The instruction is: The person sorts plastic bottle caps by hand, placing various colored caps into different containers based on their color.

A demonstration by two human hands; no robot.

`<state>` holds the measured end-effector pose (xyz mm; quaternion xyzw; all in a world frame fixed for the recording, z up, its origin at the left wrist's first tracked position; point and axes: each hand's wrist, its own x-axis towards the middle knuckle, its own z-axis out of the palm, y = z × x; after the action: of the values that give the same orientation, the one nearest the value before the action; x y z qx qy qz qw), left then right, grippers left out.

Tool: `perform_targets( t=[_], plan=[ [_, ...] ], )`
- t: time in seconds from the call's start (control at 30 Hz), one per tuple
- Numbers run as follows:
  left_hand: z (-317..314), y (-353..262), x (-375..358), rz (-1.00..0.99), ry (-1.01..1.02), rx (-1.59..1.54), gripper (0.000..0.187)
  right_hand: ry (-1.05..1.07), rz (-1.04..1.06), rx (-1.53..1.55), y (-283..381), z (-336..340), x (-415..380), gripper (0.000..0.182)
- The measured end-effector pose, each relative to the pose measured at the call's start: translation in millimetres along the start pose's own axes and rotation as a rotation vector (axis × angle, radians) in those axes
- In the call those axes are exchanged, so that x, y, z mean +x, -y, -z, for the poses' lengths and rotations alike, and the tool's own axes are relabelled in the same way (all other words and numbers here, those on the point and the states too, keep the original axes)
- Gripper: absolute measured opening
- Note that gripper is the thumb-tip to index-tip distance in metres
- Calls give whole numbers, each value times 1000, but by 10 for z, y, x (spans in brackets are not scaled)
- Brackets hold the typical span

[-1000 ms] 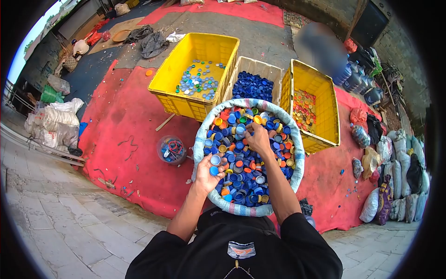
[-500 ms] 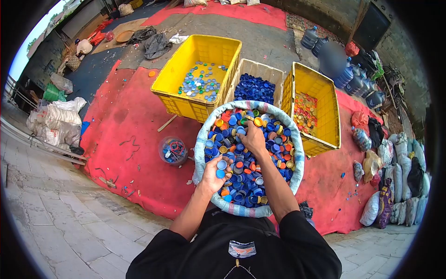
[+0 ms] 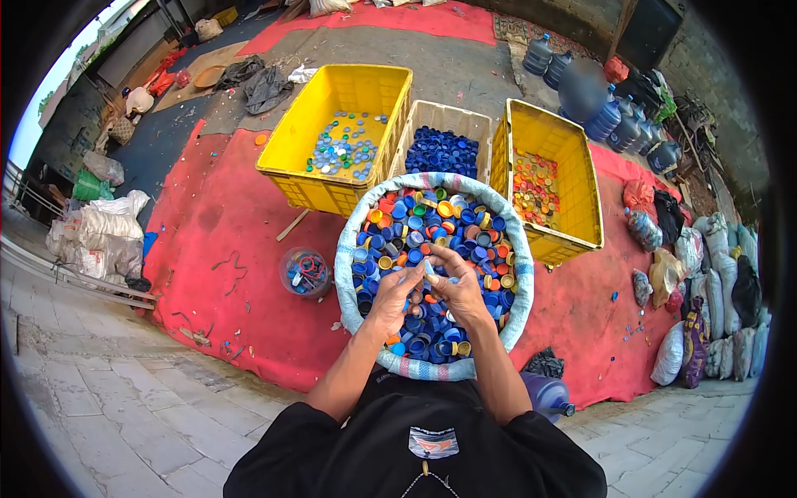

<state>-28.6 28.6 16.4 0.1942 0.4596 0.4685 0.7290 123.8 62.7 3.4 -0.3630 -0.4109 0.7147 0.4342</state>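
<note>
A round sack with a rolled pale blue rim (image 3: 521, 257) stands open before me, full of mixed bottle caps (image 3: 427, 332), mostly blue, some orange and yellow. Over its middle my left hand (image 3: 392, 300) is closed round light blue caps that show only in part. My right hand (image 3: 457, 290) meets it fingertip to fingertip, pinching a pale blue cap. Beyond the sack are a yellow crate (image 3: 286, 162) with light blue, white and green caps, a whitish crate (image 3: 481, 124) of dark blue caps, and a yellow crate (image 3: 581, 199) of red, orange and yellow caps.
A clear tub (image 3: 305, 272) with caps and a red item stands left of the sack on the red mat (image 3: 216, 307). Large water bottles (image 3: 602, 120) are at the back right, filled sacks (image 3: 718, 290) at the right. A blue bottle (image 3: 544, 394) lies near my right side.
My right hand has drawn back from the caps at the far side to meet my left hand, which has moved slightly right. The view has shifted, so the crates sit further left.
</note>
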Motion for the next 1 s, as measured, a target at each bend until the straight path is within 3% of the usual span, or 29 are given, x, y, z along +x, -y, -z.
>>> perform_targets(
  t=[0.23, 0.37, 0.53, 0.63, 0.73, 0.8, 0.9, 1.0],
  plan=[
    [-169, 156, 12, -28, 79, 54, 29, -55, 58, -175, -27, 145, -280, 48],
    [-241, 213, 22, 14, 62, -21, 27, -140, 44, -50, 12, 133, -388, 39],
    [-271, 202, 4, 56, -85, -74, 24, -325, 51, 389, -56, 232, -373, 27],
    [-79, 267, 70, 147, -41, -356, 22, -374, -118, 752, -73, 347, -373, 29],
    [90, 280, 96, 233, 52, -624, 22, -410, -169, 706, -161, 331, -375, 34],
    [140, 266, 37, 210, 12, -705, 23, -380, -190, 753, -202, 263, -366, 44],
    [356, 278, 80, 236, 173, -858, 27, -333, -199, 773, -209, 67, -316, 53],
    [479, 197, 109, 146, 76, -826, 29, -277, -237, 851, -231, -131, -203, 56]
  ],
)
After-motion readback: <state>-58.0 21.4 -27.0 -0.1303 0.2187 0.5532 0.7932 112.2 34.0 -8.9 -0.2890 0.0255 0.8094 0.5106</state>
